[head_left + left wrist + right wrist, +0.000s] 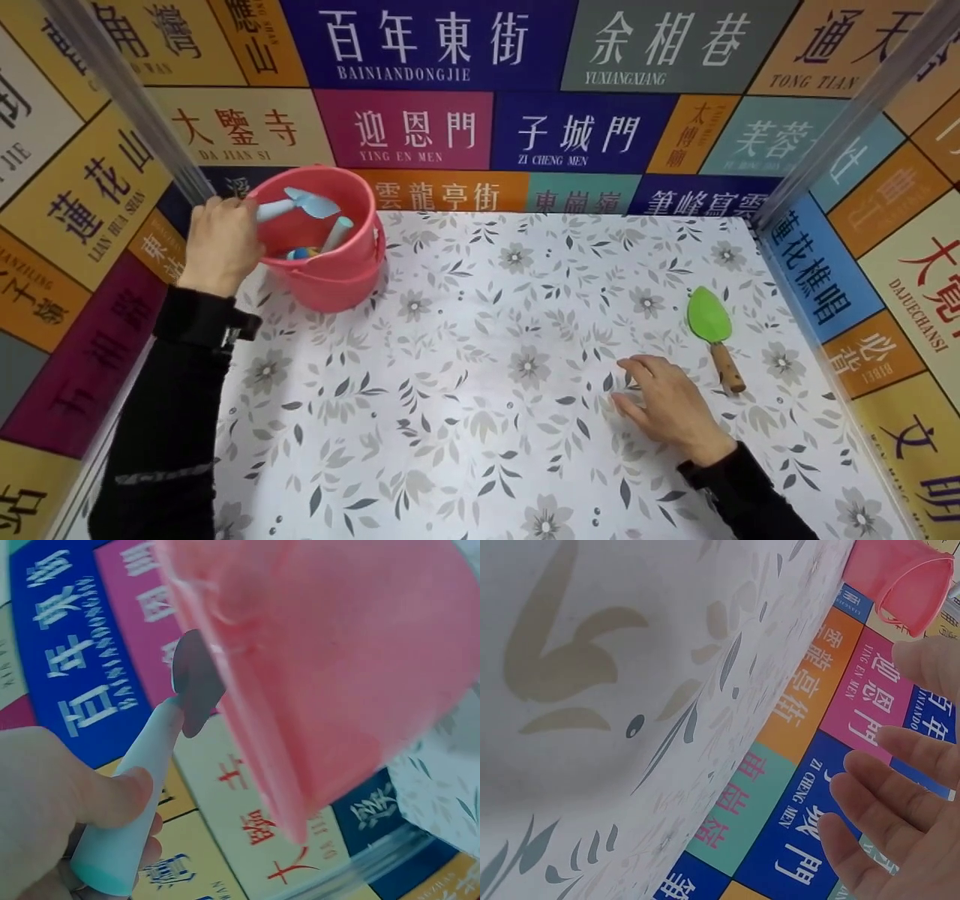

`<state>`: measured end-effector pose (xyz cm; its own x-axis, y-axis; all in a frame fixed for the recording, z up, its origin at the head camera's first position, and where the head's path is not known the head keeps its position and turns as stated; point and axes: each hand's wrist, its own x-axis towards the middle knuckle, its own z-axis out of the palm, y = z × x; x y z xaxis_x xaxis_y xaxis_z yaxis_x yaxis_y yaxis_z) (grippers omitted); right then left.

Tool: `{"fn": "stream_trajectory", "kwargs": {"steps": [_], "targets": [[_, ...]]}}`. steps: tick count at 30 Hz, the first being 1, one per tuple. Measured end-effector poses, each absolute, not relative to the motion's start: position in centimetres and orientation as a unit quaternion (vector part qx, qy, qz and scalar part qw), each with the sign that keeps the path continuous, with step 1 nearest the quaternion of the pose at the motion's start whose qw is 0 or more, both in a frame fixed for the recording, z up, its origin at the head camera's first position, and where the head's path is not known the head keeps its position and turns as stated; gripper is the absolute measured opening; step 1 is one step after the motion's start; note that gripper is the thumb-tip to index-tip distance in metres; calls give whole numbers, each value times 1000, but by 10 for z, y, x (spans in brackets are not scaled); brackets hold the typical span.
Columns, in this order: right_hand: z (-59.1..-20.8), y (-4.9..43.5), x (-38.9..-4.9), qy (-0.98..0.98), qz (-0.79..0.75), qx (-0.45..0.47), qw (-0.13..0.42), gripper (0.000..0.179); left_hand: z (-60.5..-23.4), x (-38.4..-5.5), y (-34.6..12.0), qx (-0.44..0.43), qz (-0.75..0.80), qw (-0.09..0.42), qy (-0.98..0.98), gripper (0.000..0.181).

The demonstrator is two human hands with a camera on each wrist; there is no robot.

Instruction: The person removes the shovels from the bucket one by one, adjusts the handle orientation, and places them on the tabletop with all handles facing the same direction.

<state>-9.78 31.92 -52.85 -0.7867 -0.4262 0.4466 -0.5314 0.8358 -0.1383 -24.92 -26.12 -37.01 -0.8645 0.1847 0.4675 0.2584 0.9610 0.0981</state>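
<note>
My left hand (223, 244) grips a light blue toy shovel (311, 202) by its pale handle, thumb laid along it in the left wrist view. The shovel's blade is over the mouth of a pink bucket (330, 285), which stands at the back left. Inside the bucket, a pale green-tipped handle (336, 234) leans beside a small blue and yellow thing (302, 253). My right hand (671, 405) hovers over the cloth with fingers spread and nothing in them. To its right lies a green-bladed trowel (709, 315) with a wooden handle.
A white cloth with grey flowers (465, 352) covers the table. Printed panels (420, 127) with large characters wall it at the back and both sides, with clear corner posts (847, 127) between them. The bucket stands close to the back left corner.
</note>
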Motion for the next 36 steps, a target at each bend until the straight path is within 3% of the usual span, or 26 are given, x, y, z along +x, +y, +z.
{"fn": "stream_trajectory", "kwargs": {"steps": [7,14,18,21,29,36], "targets": [[-532,317,-99,-930,125,271,217,46,-378,-223,-261,-115,-205,289,-928,21],[-532,317,-100,-930,132,268,215,46,-400,-199,-243,-128,-269,330,-896,30],[-534,316,-101,-929,134,269,214,46,-419,-186,-225,-121,-332,323,-878,32],[-535,315,-101,-927,133,272,219,46,-438,-175,-208,-97,-394,276,-871,34],[-537,313,-104,-921,138,280,231,46,-493,-151,-162,-19,-550,71,-832,34],[-538,312,-105,-919,137,285,234,46,-528,-139,-133,35,-654,-60,-753,36]]}}
